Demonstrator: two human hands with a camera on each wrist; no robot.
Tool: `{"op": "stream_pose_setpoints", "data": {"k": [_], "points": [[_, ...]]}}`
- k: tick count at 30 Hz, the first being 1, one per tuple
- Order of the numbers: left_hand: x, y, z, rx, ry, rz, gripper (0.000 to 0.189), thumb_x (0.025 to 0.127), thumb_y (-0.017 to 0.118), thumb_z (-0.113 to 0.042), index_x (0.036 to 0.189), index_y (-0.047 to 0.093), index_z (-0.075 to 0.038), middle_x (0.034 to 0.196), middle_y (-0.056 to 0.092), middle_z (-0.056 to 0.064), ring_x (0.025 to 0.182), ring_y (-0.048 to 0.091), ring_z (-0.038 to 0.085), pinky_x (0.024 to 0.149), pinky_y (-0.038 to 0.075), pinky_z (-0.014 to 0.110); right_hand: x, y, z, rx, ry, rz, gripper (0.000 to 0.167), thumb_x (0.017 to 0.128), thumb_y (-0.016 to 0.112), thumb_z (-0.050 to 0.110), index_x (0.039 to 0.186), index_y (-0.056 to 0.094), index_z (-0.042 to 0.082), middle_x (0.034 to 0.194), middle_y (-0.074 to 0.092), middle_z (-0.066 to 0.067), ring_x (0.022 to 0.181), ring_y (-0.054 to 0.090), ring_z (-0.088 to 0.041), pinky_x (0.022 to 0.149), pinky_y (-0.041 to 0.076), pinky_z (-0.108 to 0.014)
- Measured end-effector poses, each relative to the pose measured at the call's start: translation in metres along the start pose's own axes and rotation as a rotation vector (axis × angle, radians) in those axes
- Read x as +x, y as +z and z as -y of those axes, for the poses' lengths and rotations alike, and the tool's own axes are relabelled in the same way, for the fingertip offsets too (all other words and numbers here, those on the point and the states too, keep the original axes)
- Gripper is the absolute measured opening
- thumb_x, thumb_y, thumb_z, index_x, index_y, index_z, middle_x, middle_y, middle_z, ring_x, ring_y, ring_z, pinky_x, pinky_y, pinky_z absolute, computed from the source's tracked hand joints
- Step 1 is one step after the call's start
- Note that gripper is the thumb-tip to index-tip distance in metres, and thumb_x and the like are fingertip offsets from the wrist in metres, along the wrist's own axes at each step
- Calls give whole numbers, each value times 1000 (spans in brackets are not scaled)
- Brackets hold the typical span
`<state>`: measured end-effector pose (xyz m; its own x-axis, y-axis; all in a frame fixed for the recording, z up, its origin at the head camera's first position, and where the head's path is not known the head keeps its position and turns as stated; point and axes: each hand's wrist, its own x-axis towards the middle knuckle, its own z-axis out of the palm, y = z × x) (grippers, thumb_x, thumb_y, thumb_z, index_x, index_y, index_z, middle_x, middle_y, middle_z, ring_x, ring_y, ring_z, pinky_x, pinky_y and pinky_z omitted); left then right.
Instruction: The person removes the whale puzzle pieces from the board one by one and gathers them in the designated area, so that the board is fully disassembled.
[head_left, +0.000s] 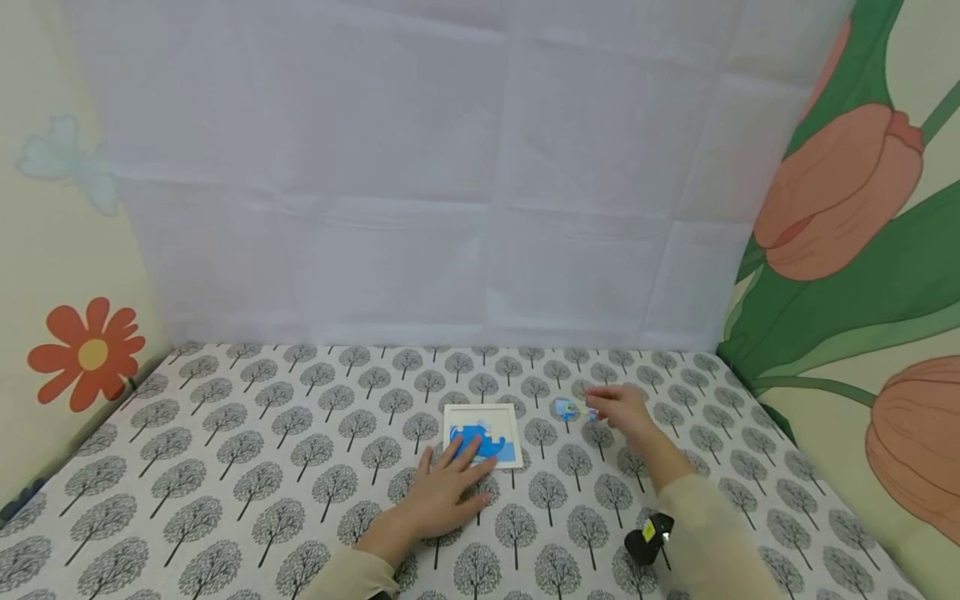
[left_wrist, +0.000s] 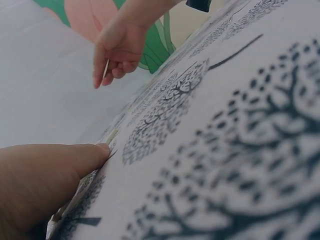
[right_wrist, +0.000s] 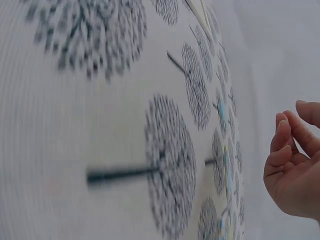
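Observation:
A white-rimmed puzzle tray (head_left: 516, 454) with a blue picture lies on the patterned cloth in the head view. My left hand (head_left: 444, 497) rests at its near edge, fingers spread and their tips on the blue picture. To the right, my right hand (head_left: 624, 410) is low above the cloth beside a small blue puzzle piece (head_left: 566, 409). In the left wrist view, that right hand (left_wrist: 118, 52) pinches a thin, pale puzzle piece (left_wrist: 105, 68), seen edge-on. The right wrist view has the right hand (right_wrist: 297, 160) with curled fingers, the pinched piece hidden there.
A white cloth printed with grey trees (head_left: 315, 450) covers the table. Behind it hangs a white sheet (head_left: 420, 208), and painted flower walls stand at both sides. A black wrist camera (head_left: 648, 540) sits by the right sleeve.

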<state>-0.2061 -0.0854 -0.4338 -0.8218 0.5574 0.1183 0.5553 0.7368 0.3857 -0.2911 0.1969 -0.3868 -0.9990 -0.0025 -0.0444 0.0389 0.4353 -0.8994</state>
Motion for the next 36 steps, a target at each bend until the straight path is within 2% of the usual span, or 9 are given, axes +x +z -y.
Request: {"op": "stream_pose_setpoints", "data": {"k": [7, 14, 17, 25, 28, 36], "points": [[1, 1, 0, -18, -11, -23, 51, 87, 43, -42, 131, 40, -17, 141, 13, 15, 126, 6, 36, 93, 4, 59, 3, 37, 11, 35, 35, 30, 23, 81, 60, 15, 100, 62, 3, 87, 58, -3, 71, 53, -18, 62, 43, -31], [1, 1, 0, -5, -23, -47, 54, 86, 46, -41, 132, 38, -14, 139, 13, 23, 125, 6, 41, 93, 8, 59, -3, 65, 20, 66, -48, 111, 22, 81, 59, 12, 99, 61, -1, 87, 60, -4, 72, 54, -21, 62, 45, -32], [1, 1, 0, 1, -34, -48, 55, 86, 46, -42, 133, 37, -14, 138, 12, 25, 124, 6, 41, 94, 8, 58, -2, 73, 21, 81, -77, 143, 23, 81, 59, 12, 99, 61, -2, 85, 60, -4, 70, 55, -20, 60, 45, -31], [1, 1, 1, 9, -49, -25, 55, 87, 44, -44, 133, 37, -16, 139, 12, 23, 125, 5, 39, 94, 8, 57, -3, 96, 25, 57, -68, 192, 21, 81, 60, 11, 98, 62, -2, 76, 59, -3, 55, 50, -11, 52, 45, -23], [0, 1, 0, 12, -48, -23, 55, 87, 44, -43, 133, 37, -15, 138, 12, 23, 125, 5, 39, 94, 8, 57, -5, 102, 26, 52, -57, 215, 22, 81, 59, 11, 99, 62, -2, 73, 58, -2, 54, 51, -10, 52, 45, -24], [-1, 0, 0, 16, -41, -34, 54, 87, 44, -43, 132, 38, -14, 138, 14, 24, 125, 6, 39, 94, 8, 57, -1, 109, 20, 23, -90, 252, 23, 80, 60, 10, 99, 61, -4, 66, 58, -3, 53, 52, -10, 52, 46, -25]]}}
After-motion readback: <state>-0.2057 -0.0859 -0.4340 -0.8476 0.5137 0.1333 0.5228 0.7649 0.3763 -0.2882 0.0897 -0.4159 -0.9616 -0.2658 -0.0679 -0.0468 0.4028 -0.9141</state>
